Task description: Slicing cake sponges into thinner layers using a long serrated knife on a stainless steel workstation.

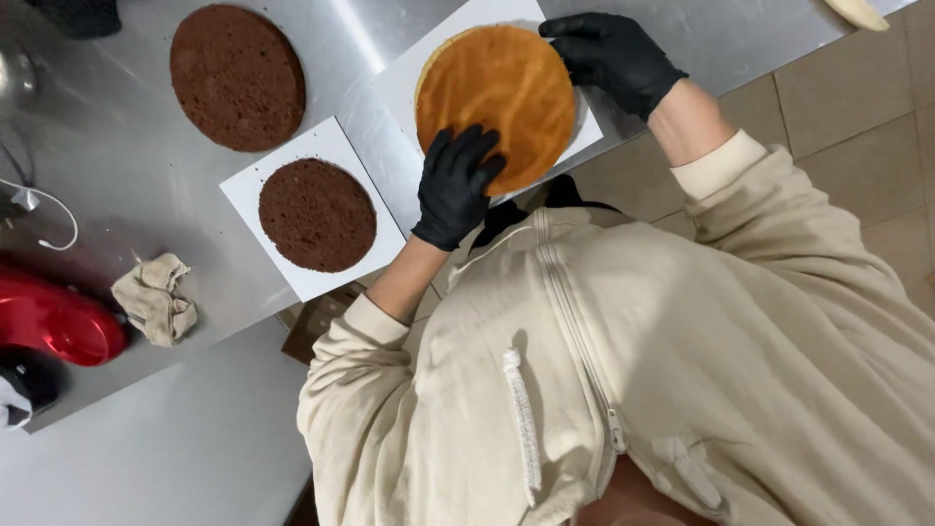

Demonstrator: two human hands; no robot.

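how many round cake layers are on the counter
3. A large dark brown layer lies bare on the steel counter; a smaller dark one sits on a white board; a golden one lies under both gloved hands.

2 choc sponge rounds (pixel 238 76); 1 golden sponge (pixel 502 93); 2 white boards (pixel 255 185); 1 rag (pixel 154 298); 2 gloved hands (pixel 456 188).
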